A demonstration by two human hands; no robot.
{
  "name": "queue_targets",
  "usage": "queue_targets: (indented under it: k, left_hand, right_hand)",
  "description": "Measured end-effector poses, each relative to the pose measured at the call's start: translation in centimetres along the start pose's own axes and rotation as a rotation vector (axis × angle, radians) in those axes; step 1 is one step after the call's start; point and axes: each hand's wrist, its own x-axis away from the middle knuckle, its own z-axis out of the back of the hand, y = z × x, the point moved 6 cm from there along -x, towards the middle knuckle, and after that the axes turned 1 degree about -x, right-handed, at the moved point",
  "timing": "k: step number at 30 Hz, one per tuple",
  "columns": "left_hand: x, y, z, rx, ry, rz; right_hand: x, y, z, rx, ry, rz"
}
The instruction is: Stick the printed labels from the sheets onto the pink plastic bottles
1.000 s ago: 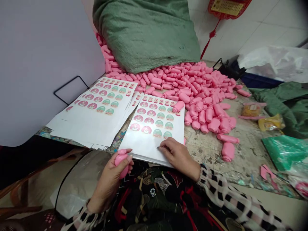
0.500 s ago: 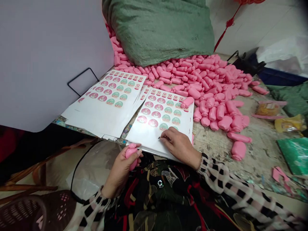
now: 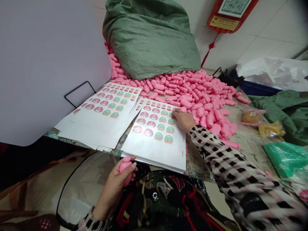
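Observation:
My left hand is wrapped round a small pink plastic bottle, just off the table's front edge. The bottle's narrow neck end sticks up above my thumb. My right hand reaches over the upper right part of a white sticker sheet, its fingers bent together by the top green sticker. Whatever they pinch, if anything, is hidden. Another pink bottle shows partly behind those fingers. Pink and green rounded stickers stand in rows on the sheet, with a row of small red labels along its top.
Left of the sheet lies a second stack of sticker sheets. A large heap of pink bottles covers the back, under a green sack. To the right are wrapped snacks and a green packet. A grey panel stands left.
My right hand has moved from the sheet's blank lower part up to its upper right corner. My left hand still holds the bottle. The camera view has shifted about.

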Motion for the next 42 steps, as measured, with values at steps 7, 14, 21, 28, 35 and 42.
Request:
queue_targets:
  k: [7,14,21,28,35,42]
  left_hand:
    - [-0.2,-0.6,0.5,-0.02,0.007,0.01]
    - [-0.7,-0.9,0.5,-0.024,-0.066,0.036]
    - [-0.5,-1.0,0.0,-0.05,-0.1,0.019]
    - [0.2,-0.8,-0.2,-0.061,-0.104,0.011]
    - [0.7,-1.2,0.7,-0.027,-0.095,0.015]
    - [0.8,-1.1,0.3,-0.003,-0.095,0.038]
  right_hand:
    - [2.2,-1.0,1.4,0.034,-0.033,0.141]
    - [13.3,-3.5,1.8,0.071,0.035,0.243]
    - [16.2,-0.2,-0.2,-0.086,-0.006,-0.098]
    - [14.3,-7.4,1.1,-0.549,-0.047,0.176]
    - [12.5,-10.8,0.3,-0.405,-0.061,0.2]
    - [12.4,-11.2,0.1,-0.35,-0.044,0.247]
